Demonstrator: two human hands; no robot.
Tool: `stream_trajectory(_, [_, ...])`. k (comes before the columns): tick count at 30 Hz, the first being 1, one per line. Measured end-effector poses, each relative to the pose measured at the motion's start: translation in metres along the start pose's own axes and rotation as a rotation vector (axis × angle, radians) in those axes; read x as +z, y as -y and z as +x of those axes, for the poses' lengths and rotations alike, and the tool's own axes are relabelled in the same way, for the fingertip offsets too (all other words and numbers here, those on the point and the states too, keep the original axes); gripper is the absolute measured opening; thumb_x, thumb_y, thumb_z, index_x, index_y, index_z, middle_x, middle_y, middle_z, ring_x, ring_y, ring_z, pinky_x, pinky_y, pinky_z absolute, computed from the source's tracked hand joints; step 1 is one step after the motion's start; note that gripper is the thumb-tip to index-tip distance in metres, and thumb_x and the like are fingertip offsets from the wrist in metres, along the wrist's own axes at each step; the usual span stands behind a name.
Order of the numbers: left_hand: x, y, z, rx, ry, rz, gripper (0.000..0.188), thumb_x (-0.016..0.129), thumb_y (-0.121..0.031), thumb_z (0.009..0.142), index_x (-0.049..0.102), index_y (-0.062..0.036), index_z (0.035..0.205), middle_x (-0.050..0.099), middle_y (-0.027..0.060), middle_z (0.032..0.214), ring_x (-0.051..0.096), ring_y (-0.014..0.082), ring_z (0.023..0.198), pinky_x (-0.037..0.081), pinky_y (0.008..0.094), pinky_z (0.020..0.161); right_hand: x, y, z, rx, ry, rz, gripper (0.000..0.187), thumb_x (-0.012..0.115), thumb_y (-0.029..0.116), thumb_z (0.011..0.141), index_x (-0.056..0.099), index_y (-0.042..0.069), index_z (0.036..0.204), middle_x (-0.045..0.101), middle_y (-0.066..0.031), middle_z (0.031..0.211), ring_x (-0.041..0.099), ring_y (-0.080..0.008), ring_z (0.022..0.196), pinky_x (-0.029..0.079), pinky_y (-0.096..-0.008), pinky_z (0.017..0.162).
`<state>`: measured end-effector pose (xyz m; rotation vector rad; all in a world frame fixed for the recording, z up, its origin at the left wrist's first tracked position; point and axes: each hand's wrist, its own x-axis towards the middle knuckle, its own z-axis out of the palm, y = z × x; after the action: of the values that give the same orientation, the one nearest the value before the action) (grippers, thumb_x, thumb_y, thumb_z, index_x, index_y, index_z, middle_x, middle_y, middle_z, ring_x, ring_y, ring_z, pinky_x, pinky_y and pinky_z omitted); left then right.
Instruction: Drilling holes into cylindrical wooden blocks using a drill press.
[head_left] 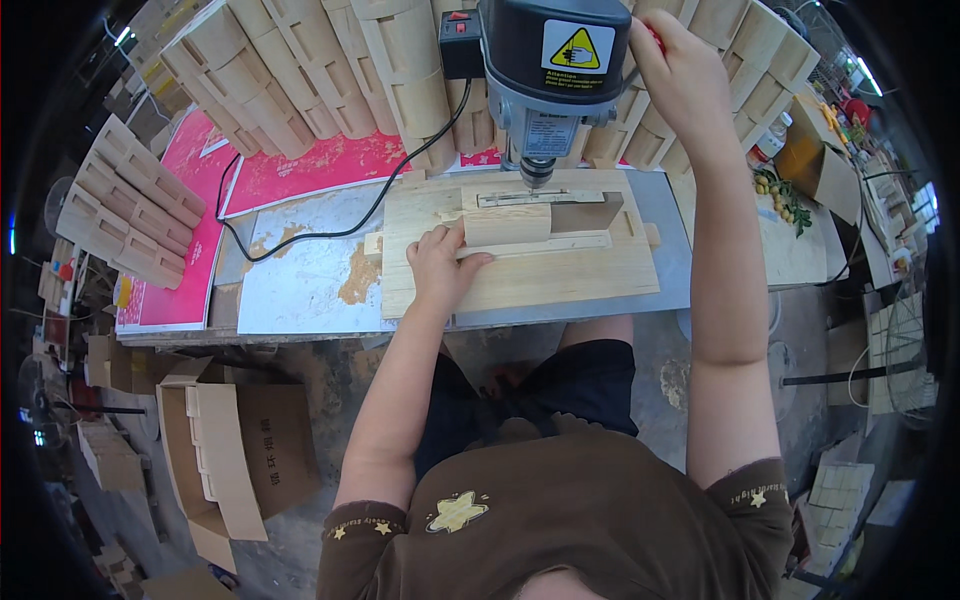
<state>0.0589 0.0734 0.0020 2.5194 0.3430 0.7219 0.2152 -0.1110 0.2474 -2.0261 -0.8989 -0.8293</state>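
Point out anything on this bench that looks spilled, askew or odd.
Irregular tan patches mar the flat white board left of the pale wooden base board: spilled dust or worn surface, I can't tell which. A thin black power cord also loops loosely across that white board.

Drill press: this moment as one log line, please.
left hand: at wooden block; right hand: gripping drill press handle; wooden block: on board

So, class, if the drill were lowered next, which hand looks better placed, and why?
Probably the right hand: it is closed around a red handle beside the drill press. The left hand is down at the left end of the wooden block, seemingly better placed for steadying that.
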Motion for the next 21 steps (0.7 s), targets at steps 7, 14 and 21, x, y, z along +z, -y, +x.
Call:
stream_trajectory(7, [-0.001,0.005,0.000,0.001,-0.014,-0.013,0.043,0.079,-0.028,0.062,0.065,-0.0145,0.100,0.056,0.0004,0.077,0.055,0.0201,0.082,0.031,0.0365,0.079,-0.010,0.009,-0.091,-0.074,-0.002,-0.123,0.016,0.056,0.019,0.088,0.060,0.007,0.078,0.057,-0.0115,0.066,0.057,-0.0291,0.061,0.043,-0.0356,0.053])
stream_trajectory(14, [0.001,0.002,0.003,0.009,0.015,-0.028,0.054,0.079,-0.029,0.062,0.062,-0.0136,0.110,0.056,0.0010,0.078,0.054,0.0207,0.084,0.031,0.0370,0.078,0.028,-0.015,-0.147,0.008,-0.116,0.103,0.017,0.055,0.006,0.086,0.064,0.004,0.101,0.060,-0.0116,0.076,0.058,-0.0273,0.063,0.045,-0.0329,0.057])
stream_trajectory(21, [-0.002,-0.002,0.001,-0.021,0.034,-0.038,0.047,0.078,-0.026,0.064,0.064,-0.0161,0.107,0.056,0.0007,0.078,0.054,0.0207,0.085,0.030,0.0374,0.081,0.058,-0.038,-0.169,-0.009,-0.137,0.167,0.022,0.056,0.006,0.086,0.062,0.002,0.106,0.060,-0.0158,0.092,0.057,-0.0292,0.075,0.045,-0.0357,0.065])
